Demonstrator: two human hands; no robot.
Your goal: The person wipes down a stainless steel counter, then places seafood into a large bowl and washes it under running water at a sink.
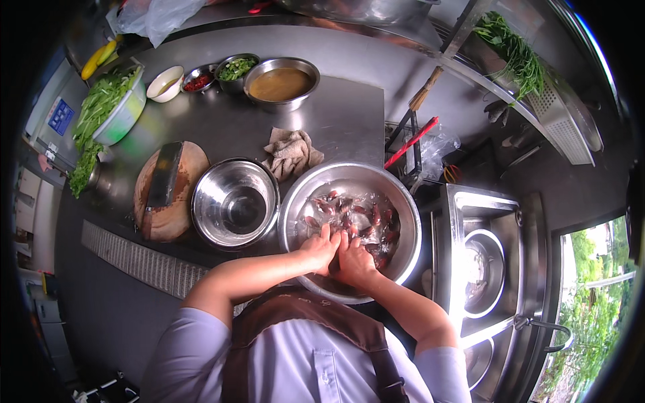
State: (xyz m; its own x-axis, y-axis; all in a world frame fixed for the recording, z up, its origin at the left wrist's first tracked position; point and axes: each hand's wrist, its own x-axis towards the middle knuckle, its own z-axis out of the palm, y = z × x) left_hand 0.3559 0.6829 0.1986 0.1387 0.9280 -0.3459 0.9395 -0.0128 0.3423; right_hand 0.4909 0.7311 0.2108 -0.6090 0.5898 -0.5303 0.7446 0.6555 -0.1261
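A wide stainless-steel basin (410, 221) stands before me, holding rippling water and many dark red pieces of food (375, 214), too blurred to name surely. Inside its near side, my left hand (321, 250) and my right hand (357, 259) meet at the fingers, low over the water. A dark patch shows between the palms; whether they hold something I cannot tell. Left of the basin sits a smaller stack of steel bowls (206, 206). Behind them a crumpled beige cloth (293, 153) lies on the steel worktop (347, 116).
On the left, a cleaver (166, 176) lies across a round wooden chopping board (194, 163). Along the back stand a bowl of brown liquid (281, 84), bowls of chopped greens (237, 69) and red chillies (198, 83), and a tub of leafy greens (121, 118). A sink (511, 242) is at right.
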